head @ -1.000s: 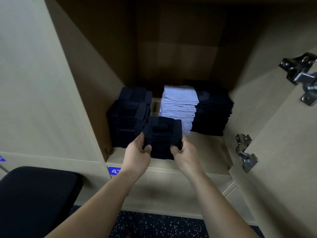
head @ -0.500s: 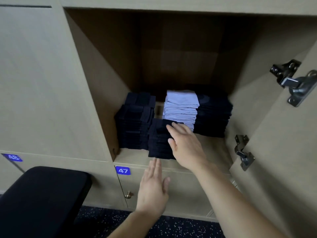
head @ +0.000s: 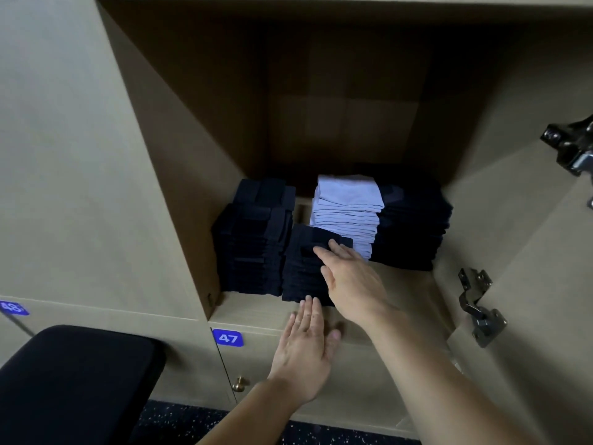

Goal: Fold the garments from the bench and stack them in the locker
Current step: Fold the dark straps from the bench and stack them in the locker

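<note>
A taller dark pile (head: pixel 253 239) stands left of the flat right hand (head: pixel 346 277) and a white pile (head: pixel 346 207) just behind it, the folded navy stack (head: pixel 301 271) sits on the locker shelf (head: pixel 256 311) beneath it, and the straight-fingered left hand (head: pixel 305 351) is at the stack's base.

Blue tag "47" (head: pixel 227 337), blue tag "48" (head: pixel 12 307)

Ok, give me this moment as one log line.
step: settling front dark stack in locker | right hand: flat on its top front | left hand: open, fingertips by its base | held: nothing
</note>
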Available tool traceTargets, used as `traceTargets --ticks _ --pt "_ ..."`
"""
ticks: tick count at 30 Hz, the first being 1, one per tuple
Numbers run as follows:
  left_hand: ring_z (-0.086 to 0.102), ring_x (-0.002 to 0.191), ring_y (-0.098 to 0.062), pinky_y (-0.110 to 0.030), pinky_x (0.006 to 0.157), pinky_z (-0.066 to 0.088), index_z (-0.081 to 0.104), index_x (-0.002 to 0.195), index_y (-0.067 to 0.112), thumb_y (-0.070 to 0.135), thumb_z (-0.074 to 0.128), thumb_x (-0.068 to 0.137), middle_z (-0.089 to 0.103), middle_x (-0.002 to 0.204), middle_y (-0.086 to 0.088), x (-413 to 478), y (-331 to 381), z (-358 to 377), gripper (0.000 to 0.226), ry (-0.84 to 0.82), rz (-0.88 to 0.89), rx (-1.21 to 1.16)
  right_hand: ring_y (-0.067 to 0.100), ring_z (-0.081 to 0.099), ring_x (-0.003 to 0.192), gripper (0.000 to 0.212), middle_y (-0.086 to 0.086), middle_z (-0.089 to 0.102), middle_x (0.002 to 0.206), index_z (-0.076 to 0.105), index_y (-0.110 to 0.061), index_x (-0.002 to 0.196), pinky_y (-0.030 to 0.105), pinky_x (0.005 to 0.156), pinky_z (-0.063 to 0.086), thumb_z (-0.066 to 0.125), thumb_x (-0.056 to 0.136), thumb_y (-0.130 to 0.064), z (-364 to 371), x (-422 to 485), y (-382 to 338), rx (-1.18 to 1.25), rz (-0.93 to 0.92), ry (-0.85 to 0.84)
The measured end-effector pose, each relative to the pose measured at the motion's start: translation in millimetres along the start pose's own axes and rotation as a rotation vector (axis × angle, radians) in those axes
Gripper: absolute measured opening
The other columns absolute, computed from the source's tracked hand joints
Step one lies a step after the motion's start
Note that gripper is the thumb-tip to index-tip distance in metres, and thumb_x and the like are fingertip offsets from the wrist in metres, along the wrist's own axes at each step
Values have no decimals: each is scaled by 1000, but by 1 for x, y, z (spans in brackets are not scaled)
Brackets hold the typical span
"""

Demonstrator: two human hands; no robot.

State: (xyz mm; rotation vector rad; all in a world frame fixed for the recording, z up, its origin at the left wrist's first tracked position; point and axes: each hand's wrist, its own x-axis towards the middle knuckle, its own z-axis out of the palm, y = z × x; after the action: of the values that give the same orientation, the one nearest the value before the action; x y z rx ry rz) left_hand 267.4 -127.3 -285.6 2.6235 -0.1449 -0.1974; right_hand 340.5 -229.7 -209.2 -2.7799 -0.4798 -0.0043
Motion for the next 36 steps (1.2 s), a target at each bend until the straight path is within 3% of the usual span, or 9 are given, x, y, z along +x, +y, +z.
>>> traceTargets --ticks 17,22,25,27,31,36 --pt "-25 135 2 -18 112 -19 -13 153 13 67 -16 66 -16 162 1 11 -8 -6 103 -15 40 59 16 10 149 47 -2 12 162 21 -30 153 30 117 16 26 106 -27 0 16 1 -67 -29 -26" --pt "-20 138 3 -18 114 -15 -11 154 13 53 14 101 -12 163 0 4 -12 -17 71 -9 38 66 19 7 150 50 1 6 163 15 -28 154 35 119 13 28 106 -29 -4 12 -5 -95 -4 -72" --pt "-9 148 -5 -22 118 -6 -4 156 17 47 25 104 -6 163 4 -9 -12 -34 67 18 9 25 20 4 150 56 5 3 163 9 -26 155 36 121 9 33 104 -32 -12 3 -13 -102 14 -91" --pt "5 151 -11 -25 121 7 11 157 19 43 32 104 10 164 3 -19 -12 -52 61 69 -20 29 21 6 149 59 6 3 163 11 -24 154 37 120 12 38 103 -31 -22 -7 -22 -105 30 -77" --pt "30 143 -16 -25 114 26 33 150 19 36 39 103 38 154 1 -61 -10 -101 51 189 -71 135 27 32 138 46 6 26 156 35 -19 145 36 104 37 43 101 -26 -53 -39 -50 -138 35 -70" --pt "39 138 -19 -32 110 35 36 149 19 43 44 100 41 152 1 -145 -16 -167 54 292 -176 149 27 46 125 43 5 48 142 40 -19 141 35 93 39 46 98 -24 -85 -91 -114 -83 -55 -23"
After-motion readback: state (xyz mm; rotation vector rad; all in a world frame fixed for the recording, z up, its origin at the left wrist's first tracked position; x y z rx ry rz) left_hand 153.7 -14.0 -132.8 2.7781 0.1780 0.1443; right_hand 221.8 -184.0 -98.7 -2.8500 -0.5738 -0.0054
